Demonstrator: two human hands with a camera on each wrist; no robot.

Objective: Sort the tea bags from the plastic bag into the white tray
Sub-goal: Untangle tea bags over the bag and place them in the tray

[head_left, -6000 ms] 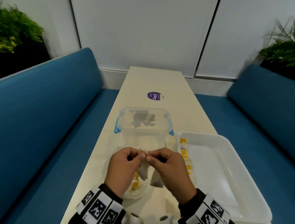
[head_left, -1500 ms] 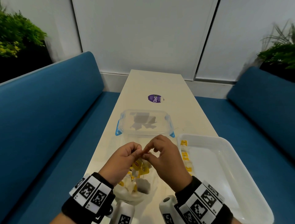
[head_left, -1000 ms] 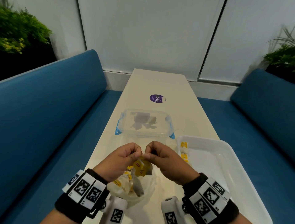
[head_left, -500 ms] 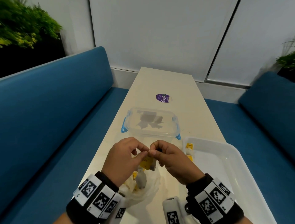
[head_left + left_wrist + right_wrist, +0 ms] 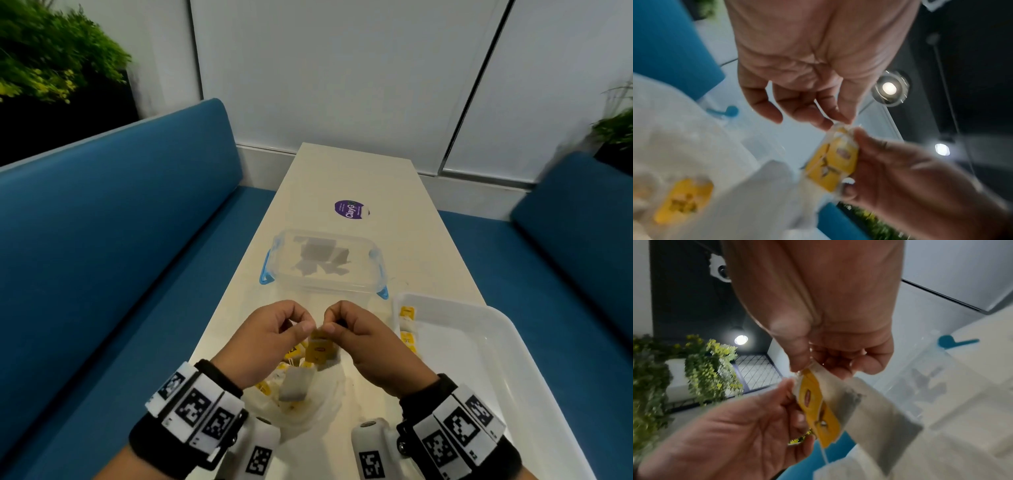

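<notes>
Both hands meet above the clear plastic bag (image 5: 298, 407), which lies on the table and holds several tea bags with yellow tags. My left hand (image 5: 306, 325) and right hand (image 5: 329, 327) each pinch the top of one tea bag (image 5: 320, 351), whose yellow tag (image 5: 833, 162) hangs against its grey pouch (image 5: 869, 404). In the left wrist view the left fingertips (image 5: 840, 120) grip the top edge. The right thumb (image 5: 795, 344) pinches the same edge. The white tray (image 5: 507, 346) sits to the right, with tea bags (image 5: 407, 329) lined along its left wall.
A clear lidded container (image 5: 323, 263) with blue clips stands just beyond the hands, dark pieces inside. A purple sticker (image 5: 351, 209) lies farther up the narrow table (image 5: 349, 178). Blue benches (image 5: 102, 240) flank both sides.
Both hands stay together, pinching the tea bag over the plastic bag. The yellow-tagged tea bag has come up out of the bag between the fingertips. The head view has shifted slightly.
</notes>
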